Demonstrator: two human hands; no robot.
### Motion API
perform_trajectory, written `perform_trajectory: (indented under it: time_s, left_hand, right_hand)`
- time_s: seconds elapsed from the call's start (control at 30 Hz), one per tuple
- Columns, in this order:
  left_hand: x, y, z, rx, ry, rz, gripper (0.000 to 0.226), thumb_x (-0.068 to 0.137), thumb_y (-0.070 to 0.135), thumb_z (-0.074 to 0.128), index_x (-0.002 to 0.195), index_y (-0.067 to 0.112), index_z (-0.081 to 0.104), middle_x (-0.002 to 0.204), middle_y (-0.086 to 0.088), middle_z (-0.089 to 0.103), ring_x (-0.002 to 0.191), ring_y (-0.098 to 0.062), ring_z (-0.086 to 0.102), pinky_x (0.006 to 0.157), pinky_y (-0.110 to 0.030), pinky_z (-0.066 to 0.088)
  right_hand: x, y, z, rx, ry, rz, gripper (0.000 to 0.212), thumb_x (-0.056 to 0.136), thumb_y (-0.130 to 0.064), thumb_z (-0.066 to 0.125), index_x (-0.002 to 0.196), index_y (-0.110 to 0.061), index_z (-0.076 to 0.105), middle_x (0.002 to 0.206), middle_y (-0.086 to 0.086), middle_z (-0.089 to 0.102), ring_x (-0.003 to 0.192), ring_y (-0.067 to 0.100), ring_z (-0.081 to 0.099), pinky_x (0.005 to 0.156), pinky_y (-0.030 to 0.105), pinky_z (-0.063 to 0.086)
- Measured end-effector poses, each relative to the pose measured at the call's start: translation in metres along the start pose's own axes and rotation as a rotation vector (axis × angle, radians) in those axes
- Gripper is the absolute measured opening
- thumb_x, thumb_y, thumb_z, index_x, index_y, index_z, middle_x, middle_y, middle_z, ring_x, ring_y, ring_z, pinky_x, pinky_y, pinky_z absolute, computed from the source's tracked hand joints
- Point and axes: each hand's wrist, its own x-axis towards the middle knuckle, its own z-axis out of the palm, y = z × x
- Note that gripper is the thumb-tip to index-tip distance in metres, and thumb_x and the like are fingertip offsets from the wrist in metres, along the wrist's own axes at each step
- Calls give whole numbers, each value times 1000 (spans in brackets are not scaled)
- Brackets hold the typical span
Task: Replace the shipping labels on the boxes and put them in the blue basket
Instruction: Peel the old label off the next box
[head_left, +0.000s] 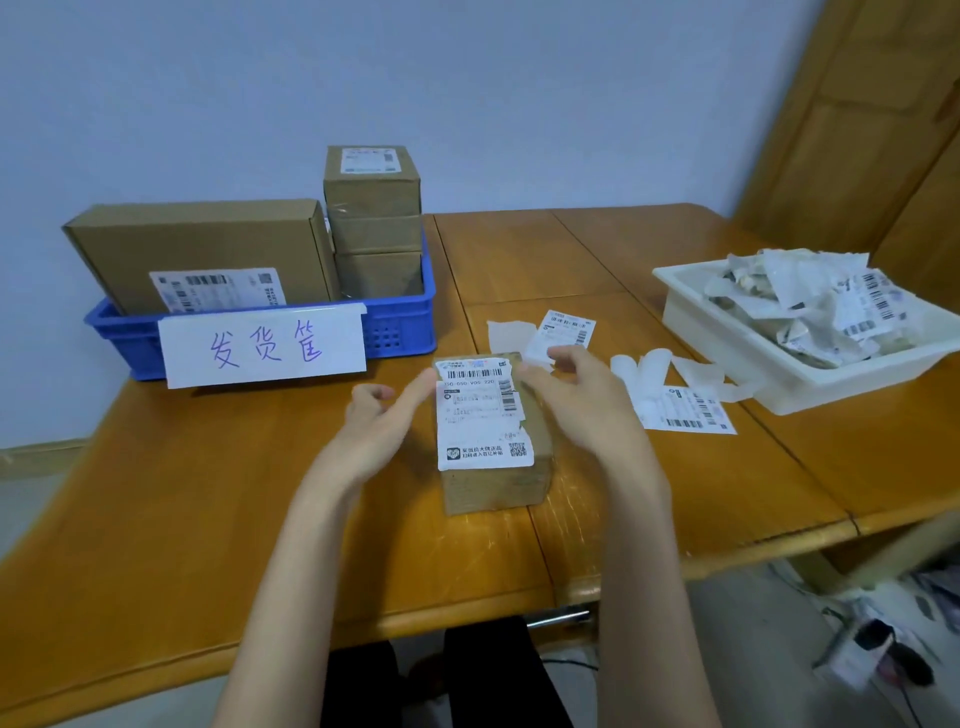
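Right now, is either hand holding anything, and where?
The left hand and right hand flank the small box, touching near its top corners; no firm grip shows.

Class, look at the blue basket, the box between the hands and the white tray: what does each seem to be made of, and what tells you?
Blue basket: looks like moulded plastic, uniform colour, perforated wall.
Box: brown cardboard, matte, with a paper label, torn at one edge.
White tray: probably plastic, smooth, slightly glossy rim.

Blue wall (208, 93), wooden table (545, 249)
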Motion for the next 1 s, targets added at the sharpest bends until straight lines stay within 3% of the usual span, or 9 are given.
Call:
perform_trajectory:
  time_s: [0.13, 0.3, 0.37, 0.43, 0.5, 0.6, 0.67, 0.77, 1.0]
  left_hand:
    - [23, 8, 18, -329, 185, 117, 31, 99, 46, 45, 114, 23, 57, 126, 4, 59, 112, -13, 56, 94, -34, 42]
    - [33, 16, 39, -465, 83, 114, 38, 103, 37, 36, 104, 23, 71, 92, -1, 72, 83, -11, 65, 73, -25, 47]
    - [35, 15, 42, -505, 41, 62, 42, 103, 39, 37, 88, 20, 71, 73, 0, 71, 68, -13, 65, 66, -26, 46]
    - [36, 15, 46, -551, 47, 8, 44, 102, 38, 39, 68, 18, 59, 54, 6, 61, 51, -8, 56, 56, -23, 40]
    - [37, 16, 50, -533, 79, 37, 45, 102, 32, 37, 62, 18, 49, 44, 8, 52, 39, -2, 46, 45, -17, 35]
    - [38, 16, 52, -485, 118, 104, 44, 103, 28, 34, 61, 18, 45, 42, 8, 47, 38, -1, 39, 38, -14, 30]
    - [38, 14, 53, -472, 137, 127, 40, 104, 24, 35, 66, 19, 47, 49, 6, 48, 40, -2, 42, 39, -14, 31]
    - [39, 12, 55, -440, 143, 152, 34, 104, 19, 36, 72, 19, 47, 57, -1, 49, 40, -3, 45, 38, -14, 31]
    - [41, 10, 56, -372, 170, 204, 33, 105, 16, 40, 73, 22, 46, 61, -1, 51, 40, 0, 46, 39, -12, 32]
  right_hand:
    - [23, -12, 28, -12, 123, -131, 20, 97, -21, 55, 113, -18, 67, 119, -3, 62, 99, 10, 56, 79, 28, 45]
    - [36, -12, 47, -70, 143, -176, 17, 94, -12, 56, 100, -19, 70, 108, 0, 65, 92, 13, 61, 73, 33, 53]
    - [37, -14, 48, -110, 112, -228, 20, 93, -9, 56, 95, -23, 69, 109, -4, 61, 103, 14, 57, 78, 33, 51]
    - [37, -21, 47, -150, 45, -288, 26, 92, -6, 57, 88, -30, 68, 100, -15, 57, 113, 14, 53, 91, 39, 47]
    - [37, -26, 45, -223, -5, -302, 29, 90, -7, 57, 85, -34, 67, 89, -23, 56, 107, 8, 56, 101, 45, 39]
    - [40, -32, 39, -338, -15, -308, 29, 88, -8, 57, 89, -33, 72, 81, -26, 57, 91, -2, 54, 110, 38, 25]
    - [43, -36, 40, -299, -91, -311, 33, 87, -5, 56, 87, -33, 72, 82, -25, 56, 85, -4, 52, 106, 36, 34]
    - [44, -33, 51, -152, -178, -345, 31, 87, -4, 55, 82, -30, 72, 91, -14, 67, 86, 5, 63, 86, 43, 52]
    - [47, -18, 58, -112, -138, -423, 21, 92, -14, 58, 84, -31, 67, 96, -14, 64, 95, 3, 60, 96, 42, 44]
